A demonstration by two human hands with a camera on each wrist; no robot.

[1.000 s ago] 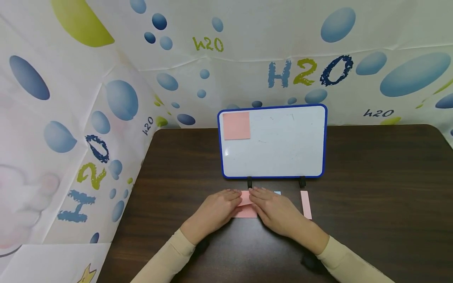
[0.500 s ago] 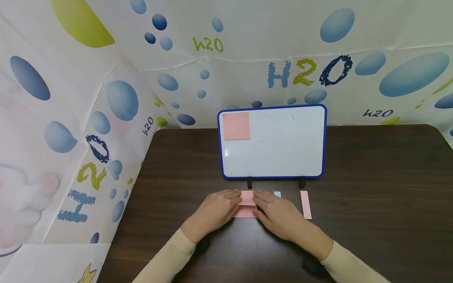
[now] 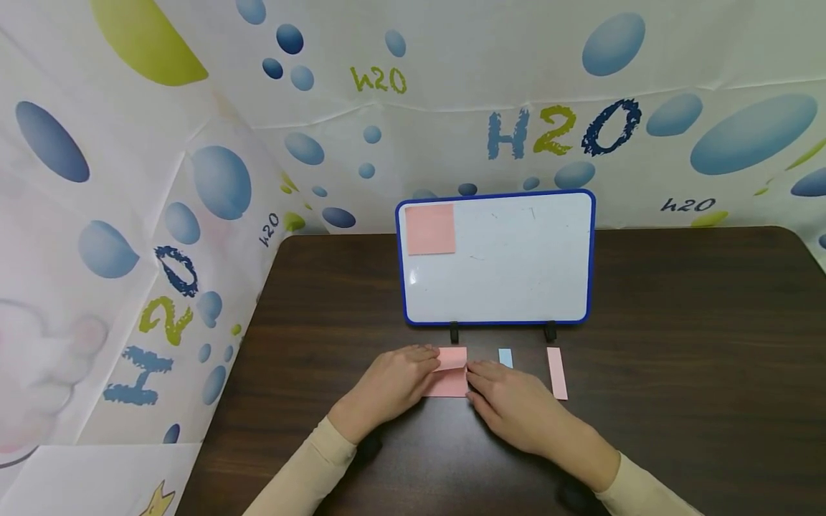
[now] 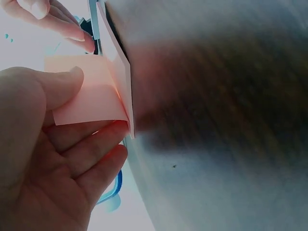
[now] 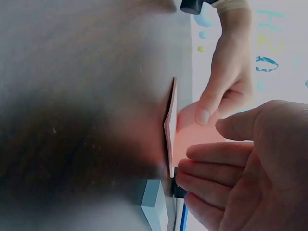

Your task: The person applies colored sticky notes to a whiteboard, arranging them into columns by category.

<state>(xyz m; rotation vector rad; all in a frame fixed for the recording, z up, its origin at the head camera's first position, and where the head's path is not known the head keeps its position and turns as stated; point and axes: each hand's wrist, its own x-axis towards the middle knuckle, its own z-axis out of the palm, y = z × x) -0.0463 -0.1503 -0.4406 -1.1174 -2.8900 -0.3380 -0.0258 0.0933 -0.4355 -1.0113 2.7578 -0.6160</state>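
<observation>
A pad of pink sticky notes (image 3: 447,385) lies on the table in front of the whiteboard. Its top note (image 4: 91,106) stands up from the pad, bent along a line. My left hand (image 3: 400,383) pinches that note, thumb on its face and fingers behind it, as the left wrist view shows. Fairly straight, the fingers of my right hand (image 3: 516,405) lie at the pad's right edge, fingertips close to the raised note (image 5: 187,142). A small light-blue pad (image 3: 505,357) shows partly beyond the right hand, and a narrow pink strip pad (image 3: 558,374) lies right of it.
The blue-framed whiteboard (image 3: 516,272) stands at the back on black feet (image 3: 551,331). One pink note (image 3: 430,229) is stuck in its upper left corner. Patterned white sheeting (image 3: 452,86) hangs behind and to the left of the dark table (image 3: 697,358).
My right hand has slid rightward off the pink note to the pad's right edge, uncovering more of the note and the blue pad. The left hand has stayed in place.
</observation>
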